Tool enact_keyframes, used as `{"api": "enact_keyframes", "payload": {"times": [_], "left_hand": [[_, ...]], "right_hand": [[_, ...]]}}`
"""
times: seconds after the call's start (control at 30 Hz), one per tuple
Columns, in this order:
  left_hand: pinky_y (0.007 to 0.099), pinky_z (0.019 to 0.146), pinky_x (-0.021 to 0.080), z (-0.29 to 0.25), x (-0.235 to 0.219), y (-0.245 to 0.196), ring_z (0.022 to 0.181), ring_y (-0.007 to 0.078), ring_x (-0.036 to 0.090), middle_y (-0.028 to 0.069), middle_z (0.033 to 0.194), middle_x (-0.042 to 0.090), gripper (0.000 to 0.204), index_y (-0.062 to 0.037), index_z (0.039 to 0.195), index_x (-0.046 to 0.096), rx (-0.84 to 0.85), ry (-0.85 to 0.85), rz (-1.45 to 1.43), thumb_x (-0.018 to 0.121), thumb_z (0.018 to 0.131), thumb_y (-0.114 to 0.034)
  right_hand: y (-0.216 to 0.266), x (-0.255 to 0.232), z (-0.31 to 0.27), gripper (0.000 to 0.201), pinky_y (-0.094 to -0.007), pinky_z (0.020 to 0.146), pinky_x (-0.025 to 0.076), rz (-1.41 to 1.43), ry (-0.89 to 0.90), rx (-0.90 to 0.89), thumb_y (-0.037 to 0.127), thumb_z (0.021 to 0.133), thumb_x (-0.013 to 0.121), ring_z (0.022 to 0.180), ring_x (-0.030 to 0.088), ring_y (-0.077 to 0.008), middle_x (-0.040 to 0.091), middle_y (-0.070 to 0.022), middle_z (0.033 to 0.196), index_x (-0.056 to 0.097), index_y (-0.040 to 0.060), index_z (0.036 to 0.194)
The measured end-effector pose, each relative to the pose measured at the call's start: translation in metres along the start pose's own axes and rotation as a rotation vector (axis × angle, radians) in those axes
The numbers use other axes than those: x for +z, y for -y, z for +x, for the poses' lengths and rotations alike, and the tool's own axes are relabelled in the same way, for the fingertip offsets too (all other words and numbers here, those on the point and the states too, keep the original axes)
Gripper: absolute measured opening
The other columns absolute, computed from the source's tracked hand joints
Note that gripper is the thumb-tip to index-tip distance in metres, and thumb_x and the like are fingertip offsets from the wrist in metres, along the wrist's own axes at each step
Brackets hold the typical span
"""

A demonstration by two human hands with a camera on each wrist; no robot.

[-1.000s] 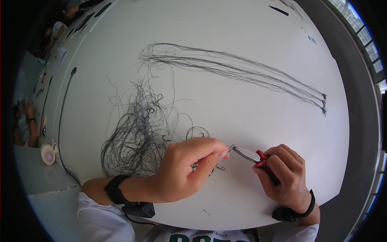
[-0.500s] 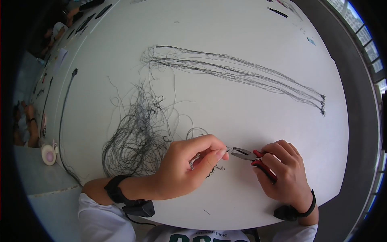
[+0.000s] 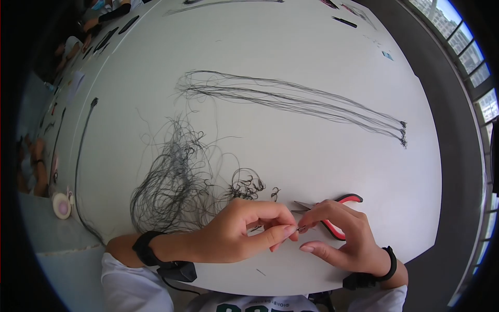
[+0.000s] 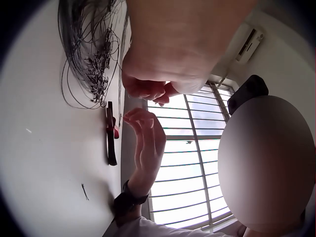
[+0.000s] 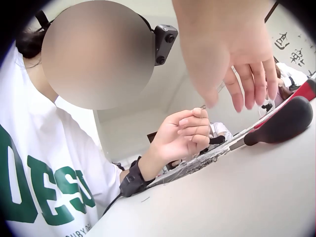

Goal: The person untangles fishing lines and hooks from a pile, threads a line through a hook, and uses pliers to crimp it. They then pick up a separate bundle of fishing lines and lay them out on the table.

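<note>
My left hand (image 3: 244,229) pinches a small dark fishing hook (image 3: 302,229) between thumb and forefinger, low over the front of the table. Close on its right is my right hand (image 3: 343,234), its forefinger at the hook and its thumb held well apart. In the right wrist view its fingers (image 5: 259,81) hang nearly straight. Red-and-black pliers (image 3: 349,198) lie on the table just beyond the right hand, partly covered by it. Behind the left hand sit a cluster of dark fishing hooks (image 3: 247,183) and a tangled heap of dark fishing line (image 3: 174,182).
Across the table stretches a long bundle of lines (image 3: 291,99) with dark clumps at its right end. A thin cord (image 3: 80,151) runs down the left side, near a round pale object (image 3: 62,206). A black pen-like tool (image 3: 344,22) lies at the far edge. Other people sit at the left.
My right hand has let go of the pliers, which now lie on the table, and has come left to the hook. The left hand keeps its pinch, now slightly nearer the table's front edge.
</note>
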State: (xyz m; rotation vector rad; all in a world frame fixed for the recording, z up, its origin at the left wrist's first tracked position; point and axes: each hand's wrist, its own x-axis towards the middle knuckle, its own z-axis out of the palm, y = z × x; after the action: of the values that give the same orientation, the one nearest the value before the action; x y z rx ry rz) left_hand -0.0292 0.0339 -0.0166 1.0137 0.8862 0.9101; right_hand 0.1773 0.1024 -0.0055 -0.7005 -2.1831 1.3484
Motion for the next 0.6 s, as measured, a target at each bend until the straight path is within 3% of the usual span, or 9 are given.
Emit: {"api": "enact_keyframes", "payload": {"times": [0.1,0.17,0.2,0.27,0.4,0.43,0.6], "left_hand": [[0.0215,0.061,0.047,-0.001,0.001,-0.002,0.071,0.0098,0.059,0.0104,0.087,0.064,0.014,0.0050,0.096,0.059,-0.056,0.071,0.155,0.051,0.093,-0.006],[0.0262,0.070,0.052,-0.002,0.005,-0.001,0.081,0.0160,0.065,0.0134,0.088,0.066,0.014,0.0065,0.096,0.059,0.066,-0.096,0.238,0.050,0.093,-0.004],[0.0262,0.070,0.052,-0.001,0.005,-0.001,0.081,0.0160,0.065,0.0134,0.088,0.066,0.014,0.0065,0.096,0.059,0.070,-0.099,0.240,0.050,0.093,-0.004],[0.0313,0.079,0.052,0.002,0.004,-0.005,0.090,0.0224,0.066,0.0163,0.089,0.067,0.014,0.0076,0.095,0.059,0.184,-0.306,0.131,0.048,0.093,-0.001],[0.0332,0.078,0.051,0.001,-0.017,-0.021,0.080,0.0208,0.065,0.0143,0.085,0.065,0.014,0.0062,0.093,0.059,0.326,-0.412,0.077,0.049,0.091,-0.002],[0.0283,0.078,0.051,0.001,-0.026,-0.022,0.080,0.0158,0.063,0.0100,0.087,0.065,0.015,0.0055,0.095,0.061,0.354,-0.383,0.141,0.052,0.092,-0.006],[0.0281,0.073,0.051,0.006,-0.033,-0.018,0.081,0.0156,0.064,0.0102,0.087,0.065,0.016,0.0047,0.093,0.062,0.293,-0.511,0.283,0.052,0.091,-0.008]], "right_hand": [[-0.004,0.004,-0.001,0.007,-0.0287,0.053,0.044,-0.002,0.006,-0.074,-0.003,0.078,0.066,0.060,0.055,-0.0192,0.059,-0.0084,0.069,0.061,-0.0010,0.082],[-0.003,0.002,-0.002,0.005,-0.0280,0.054,0.045,-0.024,-0.015,-0.049,-0.003,0.078,0.065,0.060,0.057,-0.0184,0.060,-0.0086,0.069,0.061,-0.0013,0.081],[-0.002,0.001,-0.003,0.004,-0.0273,0.054,0.046,-0.046,-0.036,-0.023,-0.004,0.079,0.063,0.060,0.058,-0.0176,0.061,-0.0088,0.070,0.060,-0.0016,0.081],[0.002,-0.002,-0.003,0.003,-0.0259,0.056,0.048,-0.014,-0.088,0.041,-0.004,0.080,0.063,0.061,0.060,-0.0169,0.062,-0.0088,0.070,0.060,-0.0024,0.080],[0.011,-0.021,-0.001,0.006,-0.0239,0.063,0.054,0.052,-0.316,0.262,-0.004,0.085,0.059,0.066,0.067,-0.0149,0.064,-0.0080,0.067,0.061,-0.0058,0.080],[0.008,-0.027,-0.002,0.007,-0.0243,0.062,0.055,0.044,-0.366,0.243,-0.003,0.086,0.058,0.065,0.067,-0.0151,0.064,-0.0079,0.067,0.062,-0.0059,0.081],[-0.004,-0.052,-0.006,0.007,-0.0239,0.059,0.054,-0.014,-0.472,0.247,-0.003,0.085,0.059,0.061,0.065,-0.0149,0.064,-0.0098,0.068,0.064,-0.0071,0.085]]}}
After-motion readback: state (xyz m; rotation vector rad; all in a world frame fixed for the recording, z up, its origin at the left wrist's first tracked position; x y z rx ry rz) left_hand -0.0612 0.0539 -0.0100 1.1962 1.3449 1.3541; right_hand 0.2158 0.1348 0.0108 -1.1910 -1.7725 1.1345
